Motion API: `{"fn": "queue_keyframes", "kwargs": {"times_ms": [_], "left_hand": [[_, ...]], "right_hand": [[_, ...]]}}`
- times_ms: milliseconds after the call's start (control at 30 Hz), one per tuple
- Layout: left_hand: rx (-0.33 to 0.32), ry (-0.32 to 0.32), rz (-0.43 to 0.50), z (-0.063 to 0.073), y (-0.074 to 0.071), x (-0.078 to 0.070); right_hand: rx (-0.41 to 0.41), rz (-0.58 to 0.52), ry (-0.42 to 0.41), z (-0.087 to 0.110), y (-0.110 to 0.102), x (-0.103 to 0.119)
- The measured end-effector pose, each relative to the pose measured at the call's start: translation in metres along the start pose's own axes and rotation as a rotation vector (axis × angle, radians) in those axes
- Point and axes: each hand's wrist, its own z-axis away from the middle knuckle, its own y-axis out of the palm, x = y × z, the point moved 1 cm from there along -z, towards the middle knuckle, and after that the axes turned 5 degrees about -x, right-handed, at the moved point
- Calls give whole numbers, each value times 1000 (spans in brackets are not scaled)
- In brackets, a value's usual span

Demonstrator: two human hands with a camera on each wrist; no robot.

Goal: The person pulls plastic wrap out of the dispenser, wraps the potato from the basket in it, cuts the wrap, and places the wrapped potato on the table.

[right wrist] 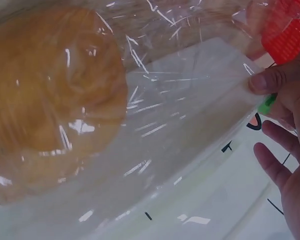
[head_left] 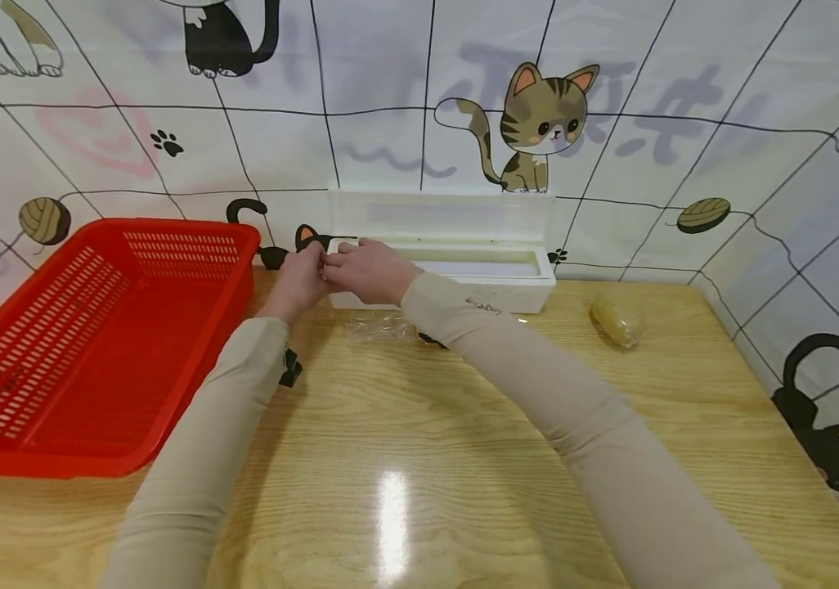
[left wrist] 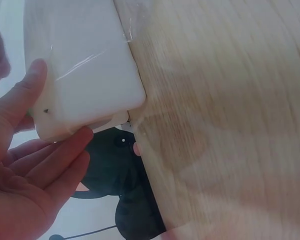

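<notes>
A long white plastic-wrap box (head_left: 486, 290) stands at the back of the table, its lid (head_left: 441, 217) raised. My left hand (head_left: 300, 278) grips its left end, thumb on the front and fingers beneath. My right hand (head_left: 371, 270) is at the same end, thumb and forefinger pinching a small green slider (right wrist: 267, 103) on the box edge. Clear film (head_left: 383, 329) hangs in front of the box. In the right wrist view the film covers a rounded yellow-brown item (right wrist: 55, 105), bread-like; my right forearm hides it in the head view.
A red slotted basket (head_left: 132, 360) stands at the left, beside my left forearm. Towards the back right lies a yellowish item wrapped in clear film (head_left: 618, 319). A cat-printed sheet (head_left: 383, 147) covers the wall right behind the table (head_left: 419, 442).
</notes>
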Motion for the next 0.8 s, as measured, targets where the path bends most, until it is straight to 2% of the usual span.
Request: {"fn": "queue_keyframes", "kwargs": {"times_ms": [233, 467, 600, 800], "left_hand": [[9, 8, -17, 1, 0, 1], [15, 1, -2, -1, 2, 0], [49, -17, -2, -3, 4, -5], [68, -50, 16, -2, 5, -6]], "right_hand": [[-80, -125, 1, 2, 11, -3], [-141, -129, -25, 13, 16, -10], [-113, -146, -13, 17, 14, -15], [-66, -255, 27, 18, 15, -19]]}}
